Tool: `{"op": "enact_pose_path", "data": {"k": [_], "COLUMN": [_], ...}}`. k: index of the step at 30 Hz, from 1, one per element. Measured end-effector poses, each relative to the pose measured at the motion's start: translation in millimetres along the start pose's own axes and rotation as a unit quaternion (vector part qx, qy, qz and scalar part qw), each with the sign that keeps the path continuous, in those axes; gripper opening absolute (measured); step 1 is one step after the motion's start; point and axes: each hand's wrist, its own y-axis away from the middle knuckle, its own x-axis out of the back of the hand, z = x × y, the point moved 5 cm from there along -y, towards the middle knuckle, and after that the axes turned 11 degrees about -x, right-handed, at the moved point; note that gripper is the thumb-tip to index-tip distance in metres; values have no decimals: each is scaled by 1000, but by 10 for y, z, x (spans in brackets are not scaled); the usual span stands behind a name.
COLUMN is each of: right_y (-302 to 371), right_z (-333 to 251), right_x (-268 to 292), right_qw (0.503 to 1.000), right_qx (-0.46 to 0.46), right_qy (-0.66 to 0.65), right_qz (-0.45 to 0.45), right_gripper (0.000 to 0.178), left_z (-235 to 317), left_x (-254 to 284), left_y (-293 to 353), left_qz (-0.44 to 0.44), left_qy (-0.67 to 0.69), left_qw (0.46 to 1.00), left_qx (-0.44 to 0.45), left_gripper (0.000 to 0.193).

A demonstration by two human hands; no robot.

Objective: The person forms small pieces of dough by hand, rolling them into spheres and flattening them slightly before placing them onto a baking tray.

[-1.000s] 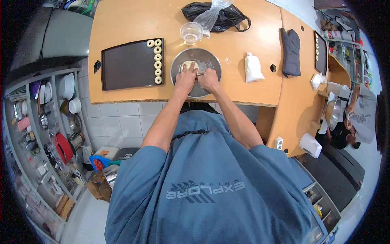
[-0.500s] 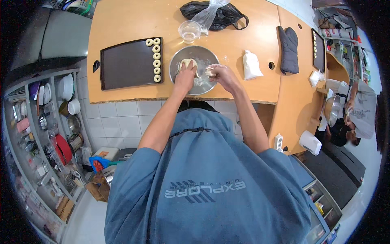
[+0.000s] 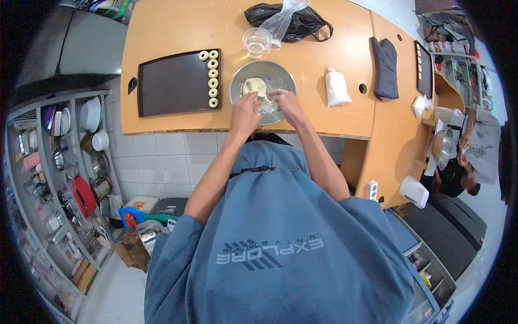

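Note:
A pale lump of dough (image 3: 253,86) sits in the left part of a wide steel bowl (image 3: 292,77), dusted with white flour. My left hand (image 3: 246,112) is at the dough's near edge, its fingers closed on that edge. Close by on the right, my right hand (image 3: 290,107) is over the bowl with curled fingers pointing left and white flour or dough on the fingertips. Whether it holds a small piece is too small to make out. A thin flap of dough stretches from the lump toward the right hand.
Left of the bowl lies a dark baking tray (image 3: 172,83) with several dough rings (image 3: 213,73) along its right side. Behind the bowl are a clear plastic cup (image 3: 257,42) and a black bag (image 3: 297,27). A bag of white powder (image 3: 337,87) and an oven mitt (image 3: 385,70) lie right.
My right hand has come left, closer to the dough, and the piece it held no longer shows clearly. My left hand has slid from the dough's top to its near edge.

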Motion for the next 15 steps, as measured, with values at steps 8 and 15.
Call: {"op": "enact_pose_path", "data": {"k": [8,15], "right_y": [-97,-155], "right_z": [16,121], "right_x": [-297,-302], "right_qw": [862,876], "right_qx": [101,136], "right_qy": [424,389], "right_qz": [258,252], "right_gripper": [28,27], "left_z": [-236,-311], "left_x": [-328,-478], "left_y": [-104,-37], "left_qz": [-280,-276], "left_qy": [-244,-276], "left_qw": [923,917], "left_qx": [-100,-77], "left_gripper": [59,56]}}
